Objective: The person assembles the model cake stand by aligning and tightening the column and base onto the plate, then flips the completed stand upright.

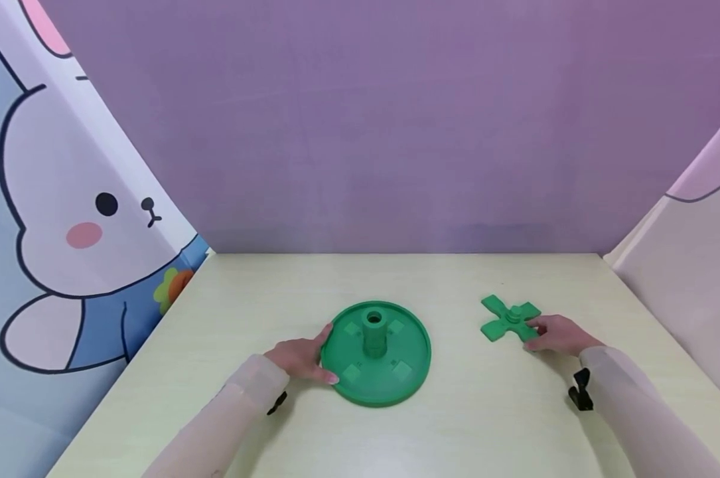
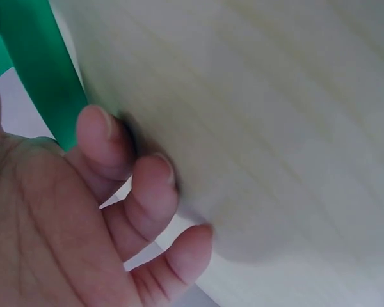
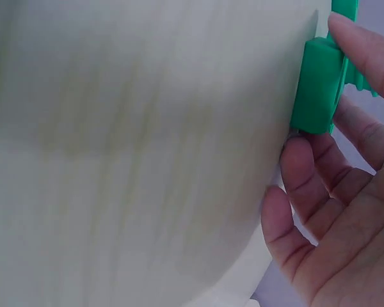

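Observation:
A round green plate [image 1: 379, 394] with a raised rim lies on the table left of centre; a hollow upright post [image 1: 374, 335] rises from its middle. My left hand [image 1: 298, 358] holds the plate's left edge, thumb and fingers spread along the rim. In the left wrist view, curled fingers [image 2: 150, 185] rest against the tabletop beside the green rim [image 2: 45, 70]. To the right, my right hand [image 1: 558, 334] pinches one arm of a green cross-shaped piece [image 1: 503, 325] with a stepped knob at its centre. The right wrist view shows that arm's thick end [image 3: 317, 86] between thumb and fingers.
The pale wood-grain table [image 1: 264, 285] extends back to a purple panel [image 1: 395, 133]. A cartoon rabbit sheet [image 1: 55, 199] slopes along the left side and a pale sheet [image 1: 688, 265] along the right. Black clips [image 1: 580, 390] sit at the sleeves' wrists.

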Motion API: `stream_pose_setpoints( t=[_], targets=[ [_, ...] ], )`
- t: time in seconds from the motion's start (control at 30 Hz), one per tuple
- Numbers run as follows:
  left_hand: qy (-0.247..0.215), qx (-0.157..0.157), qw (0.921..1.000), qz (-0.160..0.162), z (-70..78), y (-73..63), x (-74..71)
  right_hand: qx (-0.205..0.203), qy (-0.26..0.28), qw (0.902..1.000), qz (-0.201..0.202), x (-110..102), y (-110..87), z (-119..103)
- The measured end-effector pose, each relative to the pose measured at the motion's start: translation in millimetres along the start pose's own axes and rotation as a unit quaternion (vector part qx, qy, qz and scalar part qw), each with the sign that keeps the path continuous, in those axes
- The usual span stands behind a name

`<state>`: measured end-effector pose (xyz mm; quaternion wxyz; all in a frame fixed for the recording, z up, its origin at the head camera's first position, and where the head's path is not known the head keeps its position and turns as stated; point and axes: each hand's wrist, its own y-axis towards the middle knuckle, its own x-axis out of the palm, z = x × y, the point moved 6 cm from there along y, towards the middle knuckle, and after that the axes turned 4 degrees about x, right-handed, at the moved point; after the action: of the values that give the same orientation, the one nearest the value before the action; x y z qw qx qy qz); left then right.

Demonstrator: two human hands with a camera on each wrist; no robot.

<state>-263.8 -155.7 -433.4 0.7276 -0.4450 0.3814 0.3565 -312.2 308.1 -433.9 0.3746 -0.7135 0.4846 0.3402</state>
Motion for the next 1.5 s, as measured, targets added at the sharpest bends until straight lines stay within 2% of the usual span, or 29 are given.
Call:
stream_pose_setpoints(
  t=[0.2,0.43,0.7,0.9,1.07,1.3,1.5],
  targets=[
    [0.007,0.000,1.0000,0.002,-1.0,1.8,0.7,-0.013,0.007,0.9999,0.002,1.4,3.2,-0.1],
    [0.003,-0.001,1.0000,0.000,0.0,1.0,0.8,-0.010,0.017,0.9998,-0.009,4.5,8.1,-1.9],
    [0.004,-0.005,1.0000,-0.005,0.4,1.6,1.5,-0.048,0.012,0.9987,-0.014,7.4,12.8,-11.2],
    [0.006,-0.007,0.9999,-0.009,-1.2,3.9,3.1,-0.058,0.018,0.9980,-0.021,11.3,16.8,-17.1],
    [0.005,-0.008,0.9999,-0.013,-0.3,3.7,3.0,-0.062,0.024,0.9977,-0.017,14.6,20.2,-17.6],
    [0.004,-0.008,0.9999,-0.014,0.2,3.1,3.5,-0.044,0.010,0.9990,-0.006,12.9,23.5,-15.8],
    [0.008,-0.011,0.9998,-0.013,-0.1,2.2,2.0,-0.058,0.011,0.9982,0.010,10.2,21.7,-18.7]
  ],
)
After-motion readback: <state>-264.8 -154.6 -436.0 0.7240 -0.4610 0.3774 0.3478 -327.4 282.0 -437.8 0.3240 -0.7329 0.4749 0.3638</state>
